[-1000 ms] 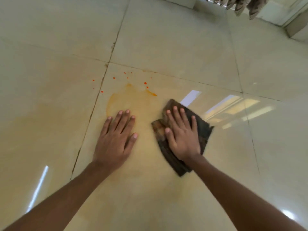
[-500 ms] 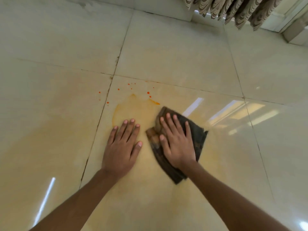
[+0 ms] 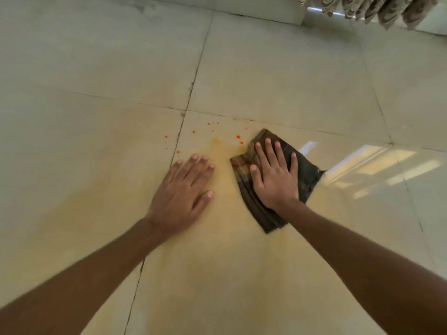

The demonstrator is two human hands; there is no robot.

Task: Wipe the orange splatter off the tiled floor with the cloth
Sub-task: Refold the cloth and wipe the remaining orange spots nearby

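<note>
While the right hand [image 3: 274, 176] presses flat, fingers spread, on the cloth [image 3: 307, 175], the left hand [image 3: 183, 194] lies open on the floor [image 3: 96, 146], holding nothing.

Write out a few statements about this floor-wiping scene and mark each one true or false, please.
1. The right hand lies flat on the dark cloth, fingers straight. True.
2. The left hand grips a second cloth. False: it holds nothing and rests flat on the bare tiled floor.
3. Small orange drops dot the floor just beyond the fingertips. True.
4. Every drop lies on one tile. False: a few sit left of the grout line, and the others sit to its right.
</note>
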